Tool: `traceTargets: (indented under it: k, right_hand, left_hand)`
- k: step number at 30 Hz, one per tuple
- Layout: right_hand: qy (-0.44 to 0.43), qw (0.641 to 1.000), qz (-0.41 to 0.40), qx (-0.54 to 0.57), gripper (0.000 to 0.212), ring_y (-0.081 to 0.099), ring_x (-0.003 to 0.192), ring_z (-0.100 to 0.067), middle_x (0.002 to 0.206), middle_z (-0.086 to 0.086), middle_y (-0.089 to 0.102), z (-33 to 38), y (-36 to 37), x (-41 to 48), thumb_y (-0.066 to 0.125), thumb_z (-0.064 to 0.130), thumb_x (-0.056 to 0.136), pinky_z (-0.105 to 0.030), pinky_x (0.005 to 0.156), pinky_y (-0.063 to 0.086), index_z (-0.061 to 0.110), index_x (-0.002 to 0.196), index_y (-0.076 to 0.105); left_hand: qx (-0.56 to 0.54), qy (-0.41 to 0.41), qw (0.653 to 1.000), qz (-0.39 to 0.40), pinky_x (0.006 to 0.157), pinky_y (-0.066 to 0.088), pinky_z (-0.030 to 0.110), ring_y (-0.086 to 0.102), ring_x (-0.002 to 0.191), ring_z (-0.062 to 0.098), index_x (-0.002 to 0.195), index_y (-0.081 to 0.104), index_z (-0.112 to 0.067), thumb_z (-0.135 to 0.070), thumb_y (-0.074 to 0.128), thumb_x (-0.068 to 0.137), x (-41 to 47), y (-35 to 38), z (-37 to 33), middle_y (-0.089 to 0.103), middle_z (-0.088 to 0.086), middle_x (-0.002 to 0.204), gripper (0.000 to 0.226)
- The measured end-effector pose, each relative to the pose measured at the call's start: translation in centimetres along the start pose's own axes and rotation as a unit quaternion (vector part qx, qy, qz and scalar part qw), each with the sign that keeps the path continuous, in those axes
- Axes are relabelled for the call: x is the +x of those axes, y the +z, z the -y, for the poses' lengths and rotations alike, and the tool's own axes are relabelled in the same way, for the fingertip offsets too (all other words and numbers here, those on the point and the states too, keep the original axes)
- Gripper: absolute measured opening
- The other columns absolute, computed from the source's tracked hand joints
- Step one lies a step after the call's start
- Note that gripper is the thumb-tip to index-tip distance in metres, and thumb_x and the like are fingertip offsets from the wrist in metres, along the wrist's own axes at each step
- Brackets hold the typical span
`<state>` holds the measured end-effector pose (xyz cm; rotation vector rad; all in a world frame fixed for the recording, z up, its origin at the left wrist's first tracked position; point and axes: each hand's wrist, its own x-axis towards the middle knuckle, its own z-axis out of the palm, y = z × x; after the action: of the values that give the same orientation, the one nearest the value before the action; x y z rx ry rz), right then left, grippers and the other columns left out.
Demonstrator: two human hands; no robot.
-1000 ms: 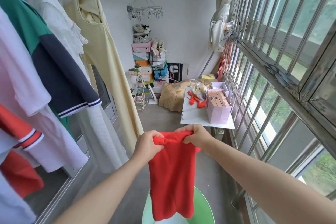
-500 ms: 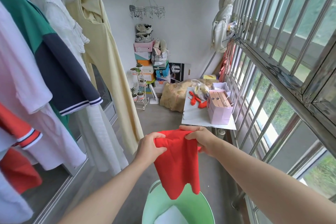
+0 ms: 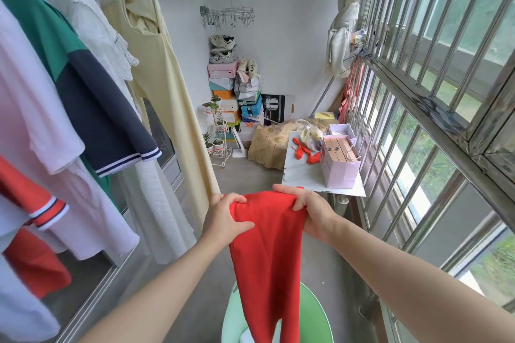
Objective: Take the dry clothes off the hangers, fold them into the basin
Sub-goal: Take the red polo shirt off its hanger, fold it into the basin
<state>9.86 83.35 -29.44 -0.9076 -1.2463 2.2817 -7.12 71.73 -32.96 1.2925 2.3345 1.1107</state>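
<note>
A red garment (image 3: 267, 253) hangs in front of me, held by its top edge. My left hand (image 3: 223, 217) grips its left corner and my right hand (image 3: 312, 211) grips its right corner. Its lower end dangles over a pale green basin (image 3: 315, 315) on the floor, with something white at the basin's bottom. On my left, clothes hang on hangers: a pale yellow dress (image 3: 161, 78), a white lace top (image 3: 97, 33), a green and navy shirt (image 3: 83, 78), a white shirt with red trim (image 3: 41, 161).
A small white table (image 3: 303, 175) with a lilac paper bag (image 3: 338, 164) and red scraps stands by the barred window (image 3: 432, 92) on the right. Stacked shoe boxes (image 3: 231, 97), shoes and a plant stand (image 3: 217, 133) fill the far corner. The floor is grey concrete.
The red garment hung long, was gathered up shorter half a second ago, and now hangs long again over the basin. Both hands have kept their grip on its top edge.
</note>
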Motion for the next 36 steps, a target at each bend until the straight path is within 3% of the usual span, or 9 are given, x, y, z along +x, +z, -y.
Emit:
traceTargets:
  k: [6,13,16,20,24,27,29,33,36]
  right_hand:
    - [-0.009,0.999,0.037,-0.016,0.069,0.063,0.088,-0.025,0.11,-0.017,0.066,0.6,0.9,0.0,0.021,-0.013,0.067,-0.025,0.068,0.053,0.009,0.114,0.066]
    - [-0.06,0.979,0.059,-0.185,0.069,0.06,0.081,-0.02,0.109,-0.013,0.061,1.0,-0.4,-0.5,0.059,-0.008,0.059,-0.023,0.068,0.054,0.019,0.122,0.063]
    - [-0.108,0.904,0.038,-0.412,0.087,0.057,0.114,-0.016,0.135,-0.001,0.052,1.5,-1.3,-0.5,0.076,-0.002,0.065,-0.026,0.098,0.048,0.022,0.142,0.042]
    - [-0.154,0.744,-0.008,-0.65,0.083,0.051,0.123,-0.018,0.137,0.001,0.053,1.7,-1.2,-0.2,0.067,-0.001,0.067,-0.024,0.099,0.041,0.019,0.143,0.042]
    - [-0.174,0.715,-0.054,-0.675,0.046,0.058,0.108,-0.025,0.115,-0.006,0.065,1.6,-1.3,0.2,0.062,0.005,0.075,-0.028,0.082,0.044,0.015,0.119,0.06]
    - [-0.203,0.707,-0.063,-0.675,0.025,0.056,0.099,-0.024,0.1,-0.01,0.065,1.7,-1.5,0.7,0.066,0.013,0.078,-0.028,0.072,0.036,0.013,0.103,0.065]
    - [-0.208,0.743,-0.037,-0.635,0.017,0.047,0.097,-0.017,0.094,-0.01,0.06,1.8,-1.9,1.2,0.072,0.017,0.078,-0.025,0.077,0.036,0.012,0.093,0.066]
    - [-0.115,0.957,0.052,-0.261,0.017,0.06,0.095,-0.016,0.094,-0.002,0.068,1.4,-2.7,0.6,0.07,0.025,0.083,-0.03,0.089,0.041,0.011,0.091,0.068]
    - [-0.024,0.985,0.059,-0.16,0.048,0.062,0.109,-0.015,0.115,0.0,0.069,0.1,-2.6,0.5,0.061,0.048,0.084,-0.028,0.098,0.043,0.014,0.118,0.064]
  left_hand:
    - [0.266,0.167,0.948,-0.054,0.104,0.032,0.039,0.039,0.13,0.02,0.123,0.05,-0.034,-0.04,0.081,0.056,-0.1,0.0,-1.2,0.045,-0.006,0.137,0.075]
    - [0.291,0.14,0.941,0.102,0.064,0.043,0.034,0.061,0.096,0.028,0.098,0.049,-0.025,-0.029,0.058,0.077,1.9,-1.9,-3.1,0.066,-0.002,0.093,0.022]
    - [0.327,0.158,0.921,0.139,0.068,0.044,0.034,0.061,0.101,0.027,0.1,0.049,-0.026,-0.038,0.064,0.079,2.7,-2.8,-4.3,0.066,-0.002,0.101,0.028]
    - [0.349,0.177,0.905,0.167,0.07,0.043,0.033,0.059,0.105,0.024,0.104,0.05,-0.028,-0.041,0.068,0.077,3.1,-3.2,-5.4,0.065,-0.004,0.106,0.035]
    - [0.299,0.175,0.915,0.205,0.074,0.044,0.03,0.057,0.102,0.014,0.116,0.053,-0.039,-0.036,0.073,0.072,3.2,-3.9,-5.5,0.064,-0.015,0.108,0.048]
    - [0.266,0.159,0.922,0.231,0.069,0.047,0.032,0.058,0.086,0.015,0.086,0.057,-0.031,-0.036,0.077,0.068,3.7,-4.3,-5.2,0.062,-0.013,0.084,0.027]
    - [0.254,0.154,0.923,0.244,0.068,0.047,0.035,0.056,0.076,0.015,0.071,0.051,-0.027,-0.035,0.079,0.067,3.9,-4.8,-5.1,0.055,-0.011,0.069,0.03]
    - [0.147,0.124,0.95,0.247,0.06,0.042,0.03,0.054,0.064,0.012,0.074,0.061,-0.013,-0.027,0.083,0.067,4.4,-6.3,-5.0,0.057,-0.007,0.065,0.027]
    - [0.024,0.068,0.961,0.268,0.057,0.046,0.023,0.06,0.062,0.006,0.078,0.067,-0.018,-0.017,0.085,0.067,4.1,-7.2,-5.6,0.066,-0.008,0.069,0.021]
